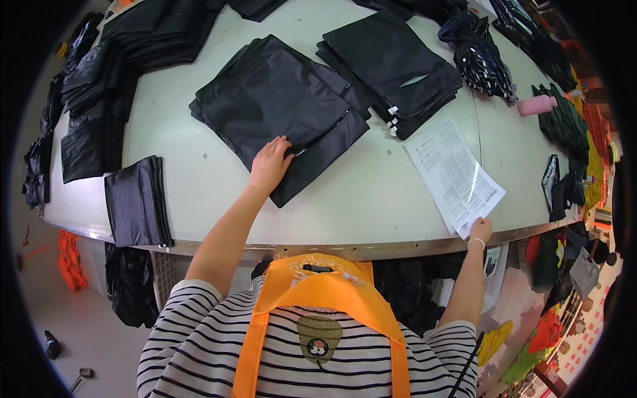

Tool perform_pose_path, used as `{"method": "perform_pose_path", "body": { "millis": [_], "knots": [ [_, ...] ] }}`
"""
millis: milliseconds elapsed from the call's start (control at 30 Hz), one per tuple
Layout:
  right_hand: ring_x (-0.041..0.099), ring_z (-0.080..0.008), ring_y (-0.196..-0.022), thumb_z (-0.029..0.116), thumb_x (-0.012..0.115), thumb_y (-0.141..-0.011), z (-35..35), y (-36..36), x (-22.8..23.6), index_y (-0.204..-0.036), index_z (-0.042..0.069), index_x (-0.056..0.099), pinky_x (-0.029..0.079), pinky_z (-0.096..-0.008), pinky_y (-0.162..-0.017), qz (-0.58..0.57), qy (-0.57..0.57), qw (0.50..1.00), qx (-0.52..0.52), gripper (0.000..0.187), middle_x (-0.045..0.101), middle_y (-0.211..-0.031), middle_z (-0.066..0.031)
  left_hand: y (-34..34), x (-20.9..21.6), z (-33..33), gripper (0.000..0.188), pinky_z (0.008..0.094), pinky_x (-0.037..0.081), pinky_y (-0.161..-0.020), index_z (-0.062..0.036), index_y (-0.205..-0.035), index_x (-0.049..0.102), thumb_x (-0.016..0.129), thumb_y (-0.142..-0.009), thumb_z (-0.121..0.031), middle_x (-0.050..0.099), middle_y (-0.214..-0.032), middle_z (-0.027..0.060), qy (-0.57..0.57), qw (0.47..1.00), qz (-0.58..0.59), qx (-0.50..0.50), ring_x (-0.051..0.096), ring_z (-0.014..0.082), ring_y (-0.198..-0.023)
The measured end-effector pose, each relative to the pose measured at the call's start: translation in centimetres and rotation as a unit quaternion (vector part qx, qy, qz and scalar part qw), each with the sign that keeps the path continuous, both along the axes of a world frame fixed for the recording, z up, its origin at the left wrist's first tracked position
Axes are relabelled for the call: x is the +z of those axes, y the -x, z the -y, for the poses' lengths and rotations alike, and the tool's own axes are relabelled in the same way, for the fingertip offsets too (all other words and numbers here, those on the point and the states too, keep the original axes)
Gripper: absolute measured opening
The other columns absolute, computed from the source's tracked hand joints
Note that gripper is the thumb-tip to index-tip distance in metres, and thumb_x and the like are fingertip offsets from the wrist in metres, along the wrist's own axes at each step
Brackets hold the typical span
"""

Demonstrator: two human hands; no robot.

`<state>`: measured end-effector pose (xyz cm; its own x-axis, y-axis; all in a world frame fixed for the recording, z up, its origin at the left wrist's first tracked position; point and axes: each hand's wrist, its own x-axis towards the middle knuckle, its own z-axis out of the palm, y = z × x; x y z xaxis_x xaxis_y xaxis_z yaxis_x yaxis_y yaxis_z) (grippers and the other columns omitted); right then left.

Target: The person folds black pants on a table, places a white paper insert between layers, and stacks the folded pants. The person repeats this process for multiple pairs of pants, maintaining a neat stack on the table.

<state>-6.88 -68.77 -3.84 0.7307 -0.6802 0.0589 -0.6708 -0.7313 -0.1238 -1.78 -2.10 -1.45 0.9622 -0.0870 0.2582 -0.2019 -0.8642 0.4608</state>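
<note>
Fingers stretched out, my left hand (271, 162) rests on the near edge of a pile of flat black fabric pieces (265, 96), beside a slit-like opening with a pale glint in it. The pile lies at a slant on the pale table. At the table's front edge on the right, my right hand (480, 229) pinches the near corner of some printed paper sheets (454, 174). The sheets overlap and lie mostly flat on the table. Behind them sits a second black fabric pile (391, 56) with small white tags at one corner.
Folded black pieces (93, 99) line the table's left side, with a smaller stack (136, 202) near the front edge. A bundle of dark pieces (481, 60), a pink bottle (536, 105) and dark green fabric (564, 126) lie at the right. Orange fabric (71, 260) hangs below left.
</note>
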Motion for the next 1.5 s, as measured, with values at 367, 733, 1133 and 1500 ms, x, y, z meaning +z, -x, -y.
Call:
{"method": "perform_pose_path", "body": {
  "millis": [367,733,1133,1500],
  "knots": [
    [0.062,-0.0148,-0.09,0.011,0.057,-0.093,-12.0,3.1,15.7,-0.108,-0.001,0.059,0.05,-0.0285,-0.079,0.301,-0.59,0.749,-0.009,0.02,0.064,-0.102,-0.0076,-0.2,4.4,0.0,0.016,0.0358,0.049,-0.063,-0.0088,-0.099,0.07,0.065,-0.086,-0.016,0.06,-0.076,0.0073,0.024,0.997,0.067,0.04,0.061,0.0257,-0.072],
    [0.056,-0.0087,-0.069,0.008,0.06,-0.089,-28.8,3.0,11.8,-0.096,-0.002,0.058,0.044,-0.0223,-0.062,0.167,-0.65,0.741,0.037,0.012,0.065,-0.084,-0.0059,0.7,3.8,0.4,0.022,0.0377,0.045,-0.053,-0.0057,-0.105,0.068,0.067,-0.084,-0.011,0.054,-0.068,0.0093,0.049,0.992,0.104,-0.054,0.056,0.0281,-0.058],
    [0.066,-0.0195,-0.063,0.008,0.055,-0.092,-50.2,-4.5,5.0,-0.097,-0.004,0.047,0.055,-0.0317,-0.053,0.067,-0.677,0.728,0.088,0.015,0.065,-0.079,-0.0165,1.4,3.0,2.0,0.023,0.0377,0.048,-0.055,-0.0049,-0.107,0.068,0.064,-0.085,-0.011,0.057,-0.07,0.0091,0.089,0.993,0.029,-0.071,0.059,0.0283,-0.061],
    [0.062,-0.0295,-0.091,0.003,0.052,-0.082,-48.4,-7.6,3.6,-0.106,0.006,0.06,0.052,-0.037,-0.082,0.066,-0.452,0.77,0.446,0.025,0.062,-0.109,-0.0133,0.0,2.3,0.8,0.036,0.049,0.037,-0.098,-0.0114,-0.122,0.061,0.062,-0.086,-0.013,0.052,-0.127,0.0088,0.102,0.991,-0.051,-0.069,0.048,0.0312,-0.118]
  ]
}}
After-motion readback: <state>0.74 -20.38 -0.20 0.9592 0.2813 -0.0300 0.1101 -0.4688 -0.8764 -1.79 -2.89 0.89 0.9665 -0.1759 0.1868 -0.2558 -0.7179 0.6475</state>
